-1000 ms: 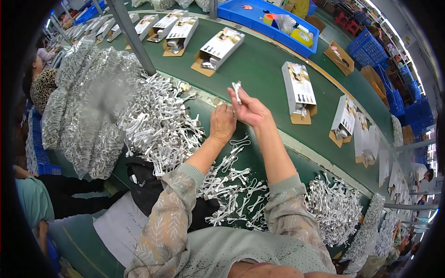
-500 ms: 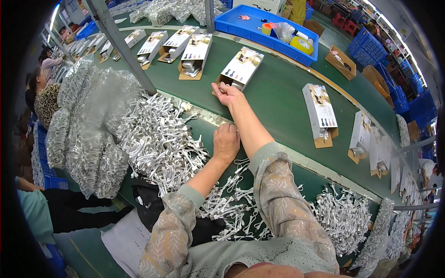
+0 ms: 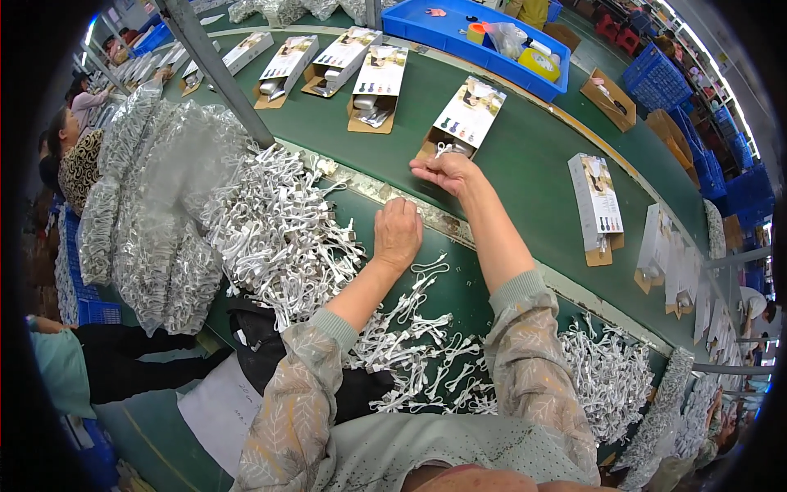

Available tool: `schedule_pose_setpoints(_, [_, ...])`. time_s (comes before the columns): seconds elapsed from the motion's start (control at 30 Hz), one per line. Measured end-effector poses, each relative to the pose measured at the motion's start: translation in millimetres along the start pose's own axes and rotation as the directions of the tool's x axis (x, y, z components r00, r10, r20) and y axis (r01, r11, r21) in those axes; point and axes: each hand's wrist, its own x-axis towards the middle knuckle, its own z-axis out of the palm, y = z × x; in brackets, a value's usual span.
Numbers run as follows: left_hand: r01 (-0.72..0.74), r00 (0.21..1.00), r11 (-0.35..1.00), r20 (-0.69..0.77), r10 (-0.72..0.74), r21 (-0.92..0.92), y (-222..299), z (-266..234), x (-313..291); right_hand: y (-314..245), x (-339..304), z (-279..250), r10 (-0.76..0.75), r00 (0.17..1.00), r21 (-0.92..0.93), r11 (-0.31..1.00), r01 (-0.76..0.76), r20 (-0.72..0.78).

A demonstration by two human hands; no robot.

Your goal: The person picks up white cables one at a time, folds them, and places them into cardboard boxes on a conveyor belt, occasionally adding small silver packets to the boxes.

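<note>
My right hand (image 3: 447, 172) is at the open near end of a white printed carton (image 3: 470, 113) on the green conveyor belt (image 3: 525, 176). Its fingers are closed around a small bundled white cable (image 3: 443, 149) at the carton's mouth; part of the grip is hidden. My left hand (image 3: 398, 235) rests by the belt's worn edge rail (image 3: 443, 220), back up and fingers curled under, so anything inside them is hidden. Left of it lies a large heap of bundled white cables (image 3: 283, 238). More loose cables (image 3: 418, 353) are scattered between my forearms.
Several open cartons (image 3: 381, 82) line the belt on the left; another carton (image 3: 596, 201) lies to the right. Clear bags of cables (image 3: 156, 213) are piled at left, beside a metal post (image 3: 217, 74). A blue tray (image 3: 459, 45) stands beyond the belt. Another cable heap (image 3: 607, 381) lies right.
The cartons have shifted right along the belt. My right hand has moved right with its carton, and the white cable now shows at the mouth. My left hand has barely moved.
</note>
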Motion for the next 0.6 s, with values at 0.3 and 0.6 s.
schedule_pose_setpoints(0.3, [-0.036, 0.999, 0.999, -0.009, 0.036, -0.009, 16, 5, 1, -21, 6, -69, -0.169, 0.975, -0.01, 0.986, 0.169, -0.147])
schedule_pose_setpoints(0.6, [-0.04, 0.999, 0.999, -0.033, 0.039, -0.009, 21, 7, 4, -48, -34, -137, -0.268, 0.909, -0.078, 0.963, 0.257, -0.318])
